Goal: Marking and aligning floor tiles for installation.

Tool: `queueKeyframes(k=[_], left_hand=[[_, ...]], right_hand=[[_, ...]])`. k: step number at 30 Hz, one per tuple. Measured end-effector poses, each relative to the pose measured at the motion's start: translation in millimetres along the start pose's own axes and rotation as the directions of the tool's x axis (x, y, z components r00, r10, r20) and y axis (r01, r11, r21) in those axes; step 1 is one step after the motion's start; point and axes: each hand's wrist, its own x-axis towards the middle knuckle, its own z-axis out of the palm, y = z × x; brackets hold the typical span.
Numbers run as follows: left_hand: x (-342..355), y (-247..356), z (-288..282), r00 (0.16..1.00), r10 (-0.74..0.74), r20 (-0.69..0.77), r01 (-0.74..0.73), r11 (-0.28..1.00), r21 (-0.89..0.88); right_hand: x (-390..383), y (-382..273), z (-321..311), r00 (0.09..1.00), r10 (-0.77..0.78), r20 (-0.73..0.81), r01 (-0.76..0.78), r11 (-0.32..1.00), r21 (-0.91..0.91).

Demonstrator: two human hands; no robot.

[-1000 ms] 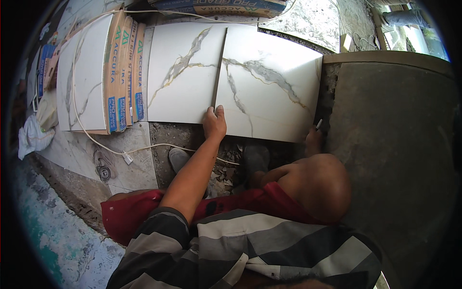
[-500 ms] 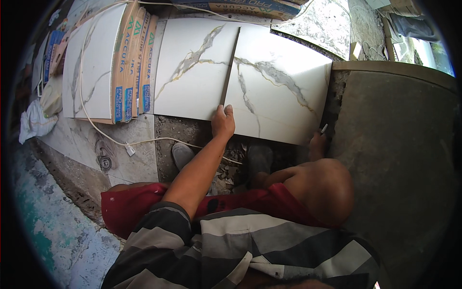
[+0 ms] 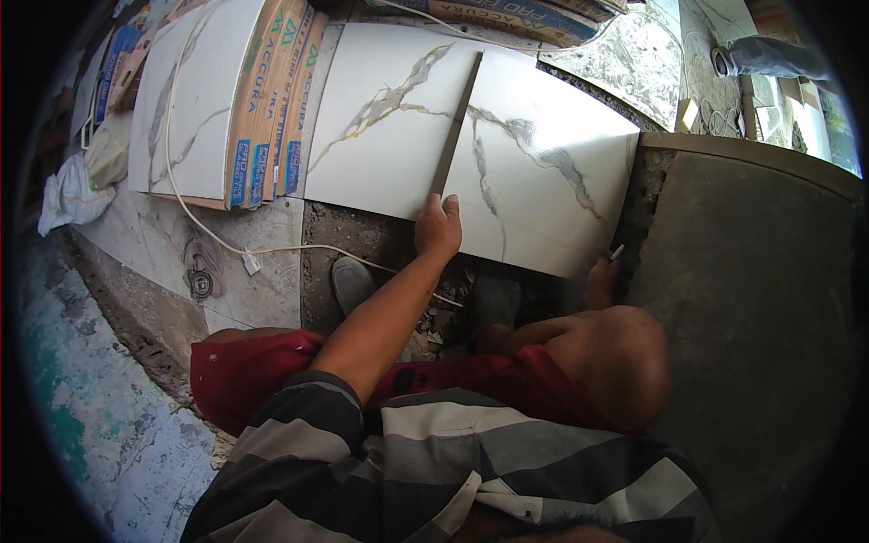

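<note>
A white marble-look tile [image 3: 552,154] with grey and gold veins lies slightly raised and tilted, a dark gap separating it from the matching tile [image 3: 380,109] on its left. My left hand [image 3: 439,226] grips its near left corner, thumb on top and fingers hidden beneath. At the near right corner, my right hand [image 3: 600,277] is closed around a white, dark-ended marker [image 3: 617,252]. That hand is in shadow and touches or nearly touches the tile edge; its fingers are partly hidden.
Boxed tiles [image 3: 272,118] stand stacked at left, with a pale cable [image 3: 204,222] running over them and across the floor. Rough rubble [image 3: 434,330] lies around my feet. A grey slab [image 3: 742,299] with a raised edge fills the right. More boxes [image 3: 507,20] sit at the back.
The view has shifted, so the floor and tiles appear further right. My left hand still grips the tile corner, and the dark gap between the tiles looks slightly wider.
</note>
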Motion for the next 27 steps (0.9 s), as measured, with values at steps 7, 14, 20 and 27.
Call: queueKeyframes(k=[7,14,20,27], left_hand=[[-1,-5,4,0.999,0.014,0.041,-0.013,1.0,-0.025],[6,-7,5,0.995,-0.021,0.098,0.025,0.999,-0.035],[1,2,-2,0.997,-0.017,0.079,0.021,0.998,-0.056],[2,0,2,1.0,0.011,0.026,-0.011,1.0,-0.017]], right_hand=[[23,24,0,0.998,-0.043,-0.041,0.042,0.999,-0.033],[20,29,-3,0.999,0.013,-0.039,-0.014,0.999,-0.039],[28,37,-3,1.0,-0.019,0.007,0.019,0.999,-0.027],[32,45,-2,0.996,-0.087,-0.019,0.086,0.996,-0.019]])
